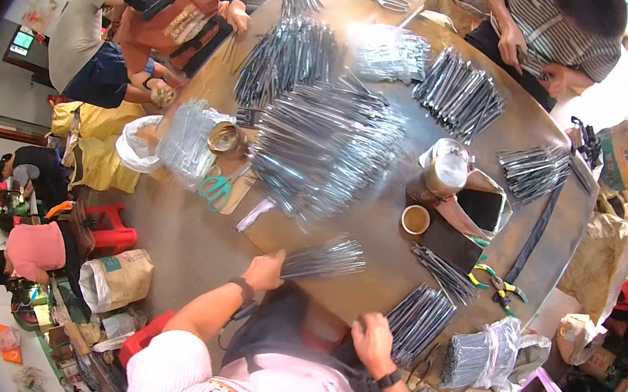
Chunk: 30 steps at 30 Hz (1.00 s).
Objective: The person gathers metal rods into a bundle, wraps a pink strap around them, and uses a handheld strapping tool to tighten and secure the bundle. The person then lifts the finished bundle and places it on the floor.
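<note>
Bundle of thin, silvery-grey, metallic-looking rods (327, 258) is located at the near side of the broad brown table (188, 236), directly ahead of the torso; its long axis runs left to right, with the right end angled slightly away from the person and fanned apart. Whether it rests on the surface or is held just above it cannot be told. The left hand (265, 271) is the nearer one: it touches the left end of the bundle, fingers drawn together and apparently pinching the gathered rod ends, although the fingertips are not clearly shown. The right hand (373, 337) is apart from the bundle, on the near side of its right end; the fingers are curled inward, and whether they pinch anything cannot be told. Just beside the right hand, to its right, lies a row of dark grey slender rods (420, 323), followed by a pale grey bundle wrapped in clear film (481, 353). Beyond these lie pliers with black-and-yellow handles (509, 291). Scissors with teal loop handles (214, 193) lie beyond the left hand. A large heap of shiny dark rods (329, 146) occupies the table's middle. A person in a striped shirt (568, 41) is positioned at the far right.
</note>
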### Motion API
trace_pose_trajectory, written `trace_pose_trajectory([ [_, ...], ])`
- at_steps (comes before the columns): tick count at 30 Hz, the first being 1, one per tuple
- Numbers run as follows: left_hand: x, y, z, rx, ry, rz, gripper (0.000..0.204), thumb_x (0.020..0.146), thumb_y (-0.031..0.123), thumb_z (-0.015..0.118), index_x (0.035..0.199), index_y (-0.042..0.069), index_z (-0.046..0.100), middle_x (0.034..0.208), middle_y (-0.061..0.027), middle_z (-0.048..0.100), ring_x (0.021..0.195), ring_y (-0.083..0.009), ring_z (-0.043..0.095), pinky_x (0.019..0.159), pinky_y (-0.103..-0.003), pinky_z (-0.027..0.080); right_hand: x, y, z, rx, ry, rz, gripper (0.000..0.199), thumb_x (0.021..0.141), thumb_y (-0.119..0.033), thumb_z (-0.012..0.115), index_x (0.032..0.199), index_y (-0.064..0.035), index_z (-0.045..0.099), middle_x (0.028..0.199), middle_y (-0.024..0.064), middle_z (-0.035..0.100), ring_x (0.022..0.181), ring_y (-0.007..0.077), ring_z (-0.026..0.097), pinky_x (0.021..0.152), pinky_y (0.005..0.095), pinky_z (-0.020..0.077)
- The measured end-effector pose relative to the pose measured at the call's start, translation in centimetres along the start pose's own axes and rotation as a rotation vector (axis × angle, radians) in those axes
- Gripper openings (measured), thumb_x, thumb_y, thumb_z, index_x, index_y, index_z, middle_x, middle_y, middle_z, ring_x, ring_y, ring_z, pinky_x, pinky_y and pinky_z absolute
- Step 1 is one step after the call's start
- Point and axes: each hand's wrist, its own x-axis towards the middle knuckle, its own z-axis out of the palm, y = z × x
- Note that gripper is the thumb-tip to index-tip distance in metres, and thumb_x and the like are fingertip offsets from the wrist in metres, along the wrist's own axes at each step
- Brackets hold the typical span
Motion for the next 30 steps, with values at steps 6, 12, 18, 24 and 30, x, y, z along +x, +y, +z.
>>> trace_pose_trajectory([
  [6,-0.2,-1.5,-2.5,-0.202,-0.055,-0.009,0.046,0.068,0.019,0.072,0.103,0.0,0.049,0.084,-0.0264,0.065,0.085,-0.0437,0.063,0.075,-0.05,0.051,4.8,-0.2,2.8,-0.682,-0.124,-0.014,0.077,0.073,-0.03,0.068,0.129,0.0164,0.042,0.135,0.0382,0.039,0.13,0.048,0.036,0.109,0.0494,0.0313],
  [12,-0.9,-4.5,-10.1,-0.466,0.042,0.129,0.039,0.073,0.019,0.07,0.105,0.005,0.051,0.091,-0.0239,0.065,0.089,-0.0425,0.062,0.075,-0.049,0.05,6.4,-1.8,7.6,-0.739,-0.257,0.311,0.116,0.07,-0.053,0.072,0.138,0.0225,0.017,0.141,0.0506,0.008,0.134,0.063,0.01,0.112,0.0568,0.0222],
  [18,1.8,-7.5,-16.7,-0.367,0.115,0.318,0.06,0.062,0.019,0.078,0.113,0.002,0.051,0.089,-0.023,0.064,0.086,-0.0412,0.063,0.073,-0.045,0.052,6.2,-1.6,8.7,-0.751,-0.136,0.307,0.121,0.07,-0.06,0.07,0.138,0.0235,0.015,0.141,0.0499,0.008,0.135,0.0612,0.01,0.114,0.0569,0.0138],
  [24,3.8,-7.4,-20.5,-0.296,0.207,0.407,0.053,0.064,0.014,0.076,0.11,0.003,0.052,0.086,-0.0214,0.064,0.082,-0.0398,0.064,0.07,-0.043,0.053,6.2,-1.4,8.7,-0.671,-0.116,0.372,0.126,0.065,-0.058,0.076,0.14,0.0213,0.013,0.144,0.0475,0.006,0.137,0.0591,0.007,0.116,0.055,0.0109],
  [30,5.4,-6.1,-23.3,-0.187,0.215,0.5,0.044,0.067,0.012,0.073,0.106,0.003,0.055,0.088,-0.0203,0.064,0.083,-0.0403,0.063,0.07,-0.045,0.052,6.1,-0.9,9.4,-0.652,-0.089,0.382,0.129,0.06,-0.053,0.081,0.141,0.0197,0.012,0.145,0.0468,0.004,0.138,0.0581,0.006,0.116,0.0535,0.0111],
])
